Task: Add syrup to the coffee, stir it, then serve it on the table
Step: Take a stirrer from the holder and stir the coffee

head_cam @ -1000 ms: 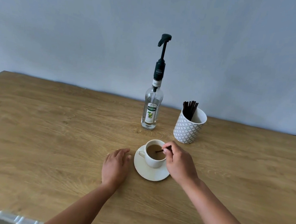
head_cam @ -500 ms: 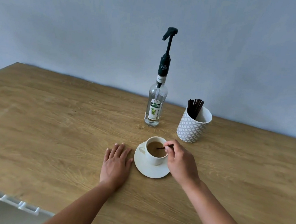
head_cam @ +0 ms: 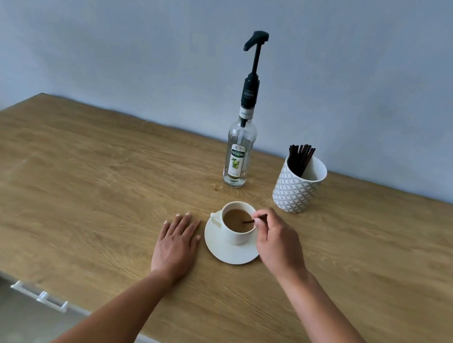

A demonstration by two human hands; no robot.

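A white cup of milky coffee (head_cam: 238, 223) stands on a white saucer (head_cam: 228, 254) on the wooden table (head_cam: 78, 183). My right hand (head_cam: 276, 241) is at the cup's right rim, fingers pinched on a dark stir stick (head_cam: 251, 221) whose tip dips into the coffee. My left hand (head_cam: 177, 243) lies flat on the table just left of the saucer, fingers spread, holding nothing. Behind the cup stands a clear syrup bottle (head_cam: 237, 155) with a tall black pump.
A white patterned holder (head_cam: 298, 186) with several dark stir sticks stands right of the bottle, behind the cup. A pale wall runs along the table's far edge. A white drawer handle (head_cam: 40, 295) shows below the near edge at the left.
The stick's tip has shifted from the coffee's middle toward the right side as my right hand moves it. My left hand has flattened on the table. The view has tilted and shifted.
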